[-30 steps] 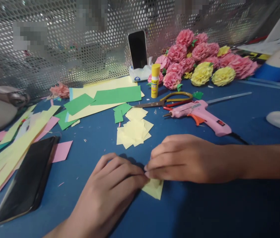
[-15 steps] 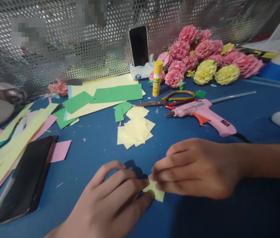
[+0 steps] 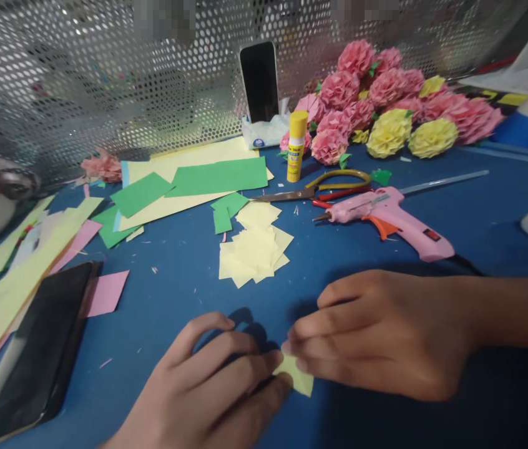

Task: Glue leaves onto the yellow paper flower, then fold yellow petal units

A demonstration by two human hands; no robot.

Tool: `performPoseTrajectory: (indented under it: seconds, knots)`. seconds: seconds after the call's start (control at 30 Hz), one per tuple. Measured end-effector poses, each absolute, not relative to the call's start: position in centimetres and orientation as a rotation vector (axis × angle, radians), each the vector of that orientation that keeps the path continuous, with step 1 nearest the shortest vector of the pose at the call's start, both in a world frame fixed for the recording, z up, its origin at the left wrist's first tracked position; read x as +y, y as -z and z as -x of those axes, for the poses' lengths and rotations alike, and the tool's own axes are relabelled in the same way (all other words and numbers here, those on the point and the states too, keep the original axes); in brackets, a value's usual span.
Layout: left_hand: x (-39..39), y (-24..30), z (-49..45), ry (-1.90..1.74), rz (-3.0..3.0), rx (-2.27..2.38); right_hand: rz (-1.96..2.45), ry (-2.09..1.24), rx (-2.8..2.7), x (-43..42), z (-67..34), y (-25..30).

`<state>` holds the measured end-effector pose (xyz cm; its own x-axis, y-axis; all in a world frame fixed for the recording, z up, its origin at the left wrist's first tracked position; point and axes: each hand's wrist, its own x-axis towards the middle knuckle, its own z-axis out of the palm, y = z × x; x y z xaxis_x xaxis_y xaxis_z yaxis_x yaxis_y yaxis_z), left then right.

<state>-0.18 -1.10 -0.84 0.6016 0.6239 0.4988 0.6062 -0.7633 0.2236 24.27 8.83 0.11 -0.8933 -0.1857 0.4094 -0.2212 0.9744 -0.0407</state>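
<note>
A small yellow paper piece lies low on the blue table between my hands. My left hand pinches its left side between thumb and forefinger, the other fingers curled above the table. At the paper's upper edge, the fingertips of my right hand press together on it, hiding part of that edge. Just beyond my hands is a loose pile of yellow paper squares. Past the right hand rests a pink glue gun with a clear glue stick in its back.
Scissors and an upright glue stick stand behind the pile. Pink and yellow paper flowers are heaped at the back right. A phone leans on a tissue pack; a dark phone and paper strips lie left.
The camera view has shifted slightly, so the table items and my hands sit a little differently in the picture. Both hands keep the same hold on the yellow paper.
</note>
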Motion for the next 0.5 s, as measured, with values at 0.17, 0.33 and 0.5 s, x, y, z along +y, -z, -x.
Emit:
performPoseTrajectory:
  seconds: [0.17,0.33,0.5]
  knots:
    - [-1.0,0.9,0.5,-0.838,-2.853,1.034,-0.273,-0.137,-2.718,8.7,-24.2,-0.1]
    - [-1.1,0.7,0.5,-0.836,-2.829,1.053,-0.138,-0.137,-2.709,8.0,-24.2,0.3]
    - [-1.1,0.7,1.2,-0.730,-2.955,0.995,0.165,-0.062,-2.734,6.8,-24.5,-0.2]
